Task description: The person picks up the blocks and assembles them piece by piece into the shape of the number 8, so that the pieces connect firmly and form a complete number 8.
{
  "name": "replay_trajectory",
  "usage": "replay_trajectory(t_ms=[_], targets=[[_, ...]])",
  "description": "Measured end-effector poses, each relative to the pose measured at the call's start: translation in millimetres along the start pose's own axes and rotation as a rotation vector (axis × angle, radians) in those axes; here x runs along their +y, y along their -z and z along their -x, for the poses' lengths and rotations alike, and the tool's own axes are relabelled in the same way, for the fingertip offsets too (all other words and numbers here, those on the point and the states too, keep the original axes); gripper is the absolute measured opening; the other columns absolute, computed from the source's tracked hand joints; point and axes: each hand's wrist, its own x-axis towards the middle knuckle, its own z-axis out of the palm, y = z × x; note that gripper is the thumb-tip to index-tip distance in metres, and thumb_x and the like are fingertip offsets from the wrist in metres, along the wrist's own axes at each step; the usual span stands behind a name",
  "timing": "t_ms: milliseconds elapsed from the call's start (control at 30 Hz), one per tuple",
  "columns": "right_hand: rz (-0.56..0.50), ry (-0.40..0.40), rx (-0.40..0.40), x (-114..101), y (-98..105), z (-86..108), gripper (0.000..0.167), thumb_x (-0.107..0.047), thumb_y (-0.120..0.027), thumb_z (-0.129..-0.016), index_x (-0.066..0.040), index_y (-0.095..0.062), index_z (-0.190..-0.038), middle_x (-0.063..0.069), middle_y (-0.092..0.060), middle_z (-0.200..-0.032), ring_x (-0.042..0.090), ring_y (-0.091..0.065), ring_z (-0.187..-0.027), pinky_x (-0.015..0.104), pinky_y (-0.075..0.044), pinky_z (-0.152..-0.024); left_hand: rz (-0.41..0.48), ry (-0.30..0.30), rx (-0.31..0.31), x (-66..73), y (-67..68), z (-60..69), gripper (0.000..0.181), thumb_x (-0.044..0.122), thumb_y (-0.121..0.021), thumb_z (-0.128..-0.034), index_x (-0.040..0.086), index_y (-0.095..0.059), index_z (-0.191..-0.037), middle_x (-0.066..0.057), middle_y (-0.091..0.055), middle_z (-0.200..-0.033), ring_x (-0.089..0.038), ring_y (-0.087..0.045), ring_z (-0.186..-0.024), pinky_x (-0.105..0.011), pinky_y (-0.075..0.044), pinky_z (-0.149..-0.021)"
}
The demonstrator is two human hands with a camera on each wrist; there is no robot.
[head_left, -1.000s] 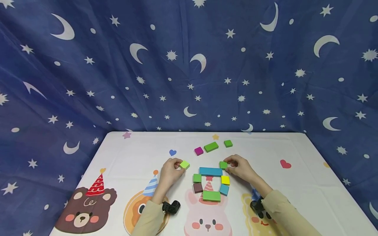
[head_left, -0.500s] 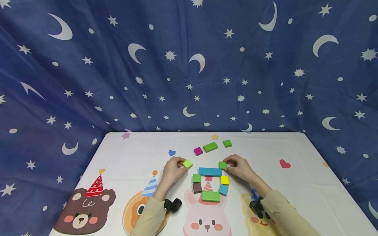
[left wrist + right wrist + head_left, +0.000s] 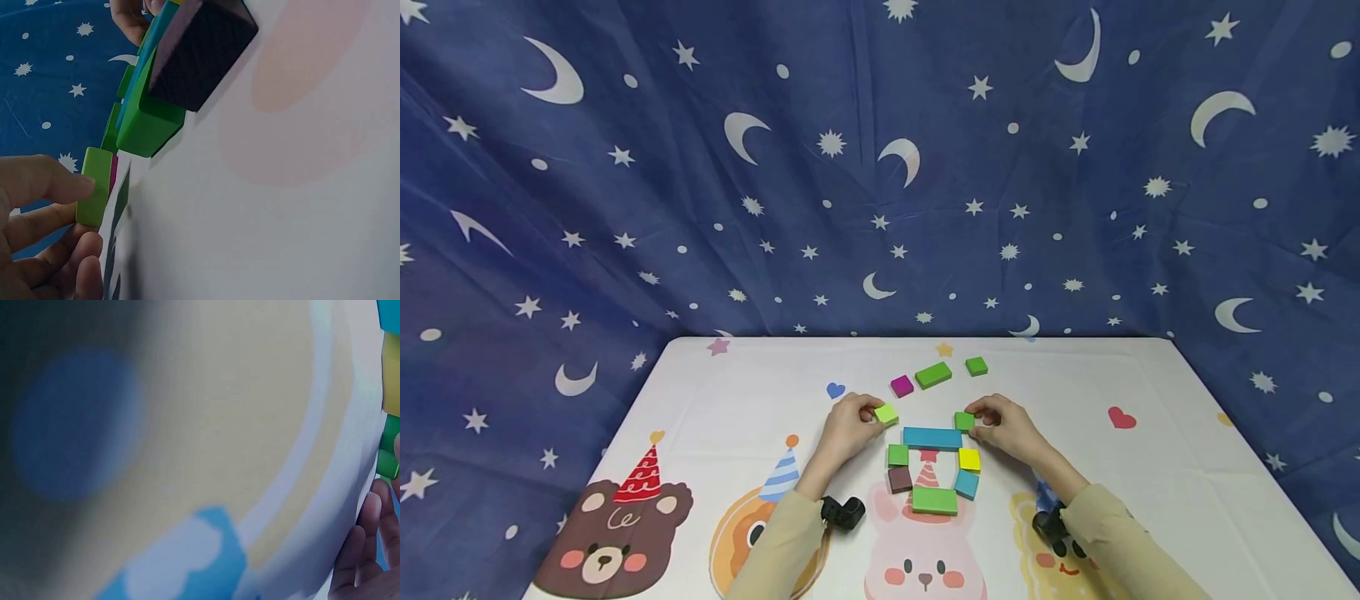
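On my head view, my left grip (image 3: 850, 427) pinches the lime block (image 3: 887, 414) between thumb and fingers, just off the far left corner of the blue block (image 3: 932, 439). My right grip (image 3: 1007, 428) pinches a green block (image 3: 964, 422) near its far right corner.

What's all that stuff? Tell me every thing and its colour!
tablecloth: 1, white with cartoon faces, spread in front
backdrop: 1, dark blue with moons, behind
long blue block: 1, blue, centre
long green blocks: 2, green, one near, one far
small green blocks: 3, green, left, right, back
small blue block: 1, blue, right of centre
yellow block: 1, yellow, behind the small blue block
brown block: 1, brown, left of centre
magenta block: 1, magenta, back
lime block: 1, yellow-green, left of centre
wrist cameras: 2, black, both sides
sleeves: 2, beige, both sides
left hand: 1, bare, pinching the lime block
right hand: 1, bare, pinching a small green block
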Motion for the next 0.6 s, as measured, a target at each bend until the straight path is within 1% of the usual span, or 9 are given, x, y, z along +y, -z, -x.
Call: replay_trajectory(t_ms=[100, 400, 467, 600], targets=[[0.001, 0.001, 0.001, 0.1, 0.1, 0.3, 0.029, -0.004, -0.072, -0.079, -0.008, -0.068, -0.107, 0.005, -0.056, -0.091, 0.016, -0.047, -0.082, 0.023, -0.040, -0.069, 0.006, -0.001, -0.026, 1.0, -0.4, -1.7, 0.030, 0.006, -0.071, -0.0744, 0.004, -0.071, -0.104, -0.008, -0.059, -0.086, -0.013, -0.049, -0.074, -0.022, -0.039, -0.066], [0.001, 0.001, 0.004, 0.3, -0.4, 0.0, 0.029, -0.004, -0.073, -0.078, -0.008, -0.068, -0.107, 0.006, -0.056, -0.090, 0.016, -0.047, -0.081, 0.022, -0.040, -0.069, 0.006, -0.057, -0.094, -0.6, -4.1, -7.6, 0.030, 0.003, -0.069, -0.0769, 0.005, -0.071, -0.107, -0.007, -0.058, -0.086, -0.014, -0.050, -0.077, -0.022, -0.040, -0.067], [-0.002, 0.007, 0.003, 0.6, -0.1, 0.2, 0.029, -0.003, -0.073, -0.079, -0.007, -0.068, -0.107, 0.006, -0.057, -0.090, 0.016, -0.047, -0.081, 0.022, -0.040, -0.069, -0.001, -0.078, -0.113, -0.4, -4.5, -8.6, 0.030, 0.002, -0.068, -0.0774, 0.005, -0.071, -0.107, -0.007, -0.059, -0.087, -0.014, -0.050, -0.078, -0.023, -0.041, -0.068], [-0.005, 0.003, 0.000, 0.2, 0.4, 0.2, 0.029, -0.004, -0.073, -0.079, -0.007, -0.068, -0.108, 0.007, -0.057, -0.091, 0.016, -0.047, -0.081, 0.022, -0.040, -0.069, -0.016, -0.141, -0.145, -0.4, -5.2, -10.5, 0.031, 0.001, -0.067, -0.0775, 0.004, -0.071, -0.108, -0.008, -0.060, -0.089, -0.015, -0.052, -0.080, -0.024, -0.043, -0.071]])
